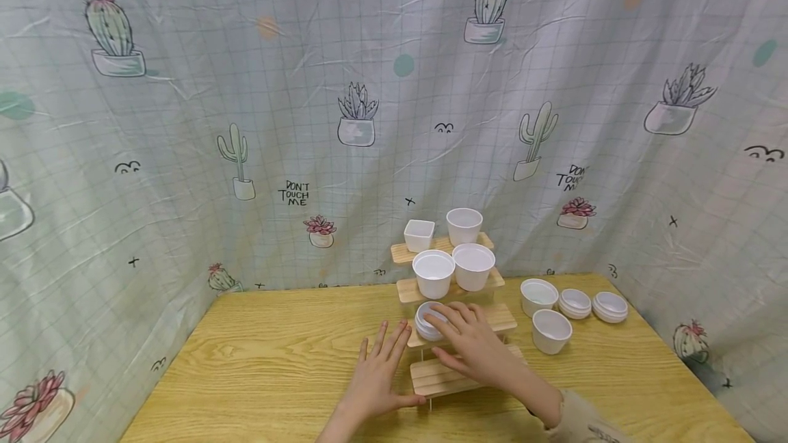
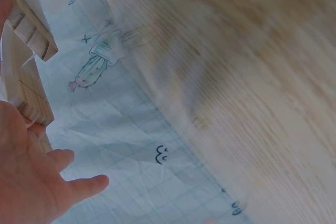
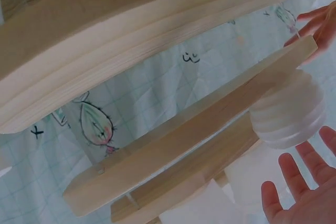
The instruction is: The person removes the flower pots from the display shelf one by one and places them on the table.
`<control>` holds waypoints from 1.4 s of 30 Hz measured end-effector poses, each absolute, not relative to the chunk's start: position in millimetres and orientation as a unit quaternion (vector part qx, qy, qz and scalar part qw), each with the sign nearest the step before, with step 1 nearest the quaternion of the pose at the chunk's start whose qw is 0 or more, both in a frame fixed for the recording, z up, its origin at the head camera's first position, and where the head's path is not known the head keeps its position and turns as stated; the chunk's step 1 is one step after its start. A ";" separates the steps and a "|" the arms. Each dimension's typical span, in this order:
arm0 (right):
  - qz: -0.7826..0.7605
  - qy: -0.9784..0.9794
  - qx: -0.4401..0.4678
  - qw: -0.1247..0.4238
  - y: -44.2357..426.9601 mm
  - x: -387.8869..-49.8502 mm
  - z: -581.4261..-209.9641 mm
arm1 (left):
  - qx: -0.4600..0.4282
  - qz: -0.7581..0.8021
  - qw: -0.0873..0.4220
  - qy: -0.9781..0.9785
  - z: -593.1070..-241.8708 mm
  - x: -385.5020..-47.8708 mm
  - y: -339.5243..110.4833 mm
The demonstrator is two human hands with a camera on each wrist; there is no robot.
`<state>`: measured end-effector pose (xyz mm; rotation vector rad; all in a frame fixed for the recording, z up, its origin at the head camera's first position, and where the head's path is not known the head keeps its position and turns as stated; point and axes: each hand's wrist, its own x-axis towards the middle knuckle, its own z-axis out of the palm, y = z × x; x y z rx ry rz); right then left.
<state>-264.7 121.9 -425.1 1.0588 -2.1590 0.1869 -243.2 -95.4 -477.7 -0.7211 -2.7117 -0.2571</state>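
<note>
A tiered wooden stand (image 1: 440, 376) bears several white pots on its steps. My left hand (image 1: 377, 378) is at its left side, fingers spread and thumb by the lowest step; the left wrist view shows this hand (image 2: 31, 169) against the step ends (image 2: 34, 100). A low, ridged white pot (image 1: 429, 325) sits at the left of the second step from the bottom. My right hand (image 1: 477, 344) reaches over that step, fingertips at the pot's right rim. In the right wrist view, loosely extended fingers (image 3: 296, 174) are beside the ridged pot (image 3: 289, 111); the thumb is hidden there.
Higher up stand two round pots (image 1: 434, 275) (image 1: 473, 269), then a square pot (image 1: 419, 235) and another round pot (image 1: 464, 226). Right of the stand, two taller pots (image 1: 551, 333) (image 1: 538, 298) and two low pots (image 1: 574, 304) (image 1: 610, 307) rest on the wooden table (image 1: 277, 354). A cactus-print curtain (image 1: 394, 176) hangs behind.
</note>
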 end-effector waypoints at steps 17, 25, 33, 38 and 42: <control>0.054 -0.847 0.400 0.347 109.8 -272.0 -428.1 | -0.256 -0.090 0.156 -0.950 -476.3 -242.5 -94.4; 0.055 -0.851 0.391 0.345 108.4 -275.8 -432.6 | -0.256 -0.096 0.154 -0.949 -476.2 -242.6 -94.7; 0.052 -0.855 0.387 0.340 106.8 -278.5 -433.8 | -0.254 -0.098 0.148 -0.951 -475.0 -241.5 -94.8; 0.046 -0.858 0.385 0.336 107.1 -279.4 -434.5 | -0.252 -0.093 0.150 -0.952 -475.6 -242.2 -94.5; 0.041 -0.857 0.383 0.342 107.1 -280.2 -434.9 | -0.252 -0.089 0.156 -0.951 -476.5 -242.5 -94.4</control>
